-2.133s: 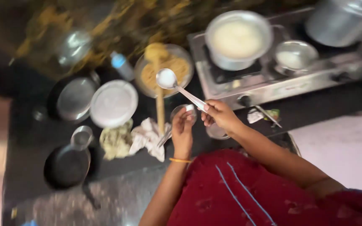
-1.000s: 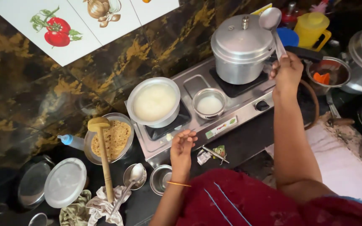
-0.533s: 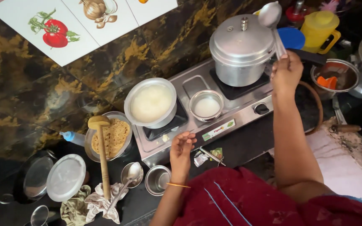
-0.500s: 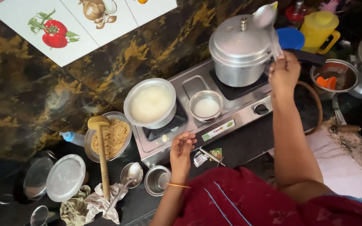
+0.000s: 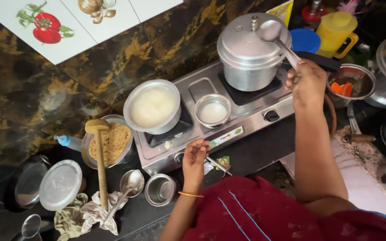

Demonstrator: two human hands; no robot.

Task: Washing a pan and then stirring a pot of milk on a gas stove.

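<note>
My right hand (image 5: 308,85) grips a ladle (image 5: 279,39) over the cooker (image 5: 250,51) lid's edge. My left hand (image 5: 195,157), fingers loosely curled and holding nothing, hovers off the stove (image 5: 246,114) front

Warm, even indoor light, sharp focus, dim corners, mild edge distortion.

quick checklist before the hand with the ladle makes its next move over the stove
1. Right hand grip on ladle handle: ok, fingers closed around it.
2. Ladle bowl contents: cannot tell, too blurred.
3. Pressure cooker lid on: ok.
4. Left hand free: ok, holds nothing, hovers by the stove front edge.
5. Pot of white liquid seated on its burner: ok.
6. Burner flames: cannot tell.
</note>
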